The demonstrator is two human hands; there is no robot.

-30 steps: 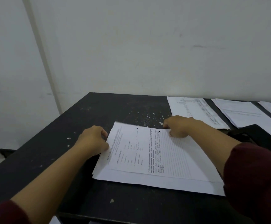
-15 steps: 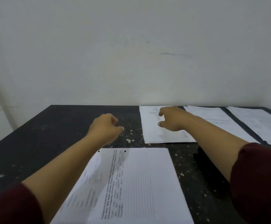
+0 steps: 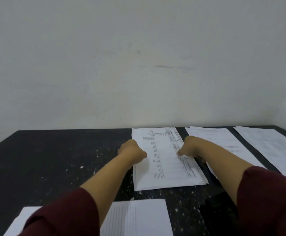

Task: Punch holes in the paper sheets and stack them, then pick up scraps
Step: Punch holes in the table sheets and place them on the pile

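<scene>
A printed sheet [image 3: 162,160] with columns of text lies on the black table [image 3: 53,159], its far end at the wall. My left hand [image 3: 132,152] is at its left edge, fingers curled and thumb on the paper. My right hand [image 3: 190,147] pinches the right edge, thumb on top and fingers below; more sheet edges show under it. The punched stack [image 3: 138,217] lies near me, partly hidden by my left sleeve. Several small white paper scraps [image 3: 81,167] dot the table.
Two more sets of white sheets [image 3: 224,140] [image 3: 271,147] lie side by side to the right, along the wall. A dark object [image 3: 213,208], hard to make out against the table, sits at lower right beside my right forearm.
Both hands left the near stack and reached forward. The right hand went first to the printed sheet by the wall. Now each hand is on one side edge of that sheet.
</scene>
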